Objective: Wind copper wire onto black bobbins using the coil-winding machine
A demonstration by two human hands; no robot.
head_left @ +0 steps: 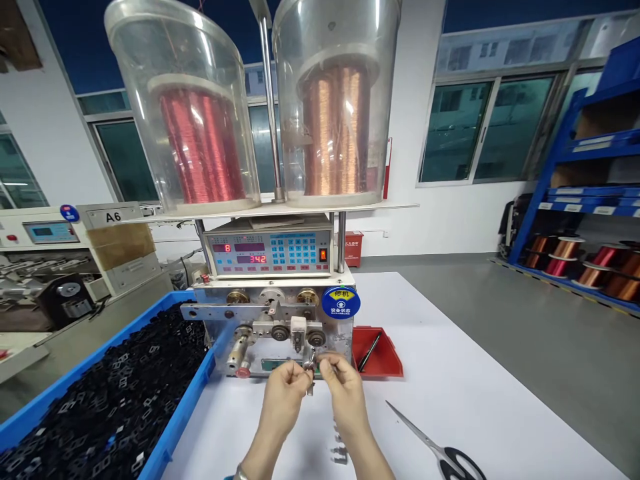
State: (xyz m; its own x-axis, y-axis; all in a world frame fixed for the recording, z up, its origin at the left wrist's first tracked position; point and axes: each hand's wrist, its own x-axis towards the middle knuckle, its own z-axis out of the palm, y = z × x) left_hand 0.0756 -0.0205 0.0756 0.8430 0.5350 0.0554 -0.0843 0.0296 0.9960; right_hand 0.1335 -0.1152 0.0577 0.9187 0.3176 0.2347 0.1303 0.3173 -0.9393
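While left hand point(283, 400), right hand point(345, 397) pinch small part point(310, 367) | blue tray point(185, 420): black pieces point(115, 380) | red bin point(385, 367): pen point(369, 352)

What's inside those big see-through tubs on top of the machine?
The left clear plastic tub holds a spool of red wire. The right clear plastic tub holds a spool of copper wire. The wound wire covers each spool's middle, so that can't be seen.

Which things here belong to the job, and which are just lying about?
Job: left hand, right hand, small metal part between them, steel winding machine, red and copper wire spools in clear cylinders, blue crate of black plastic parts.
Lying about: black-handled steel scissors, red plastic tray.
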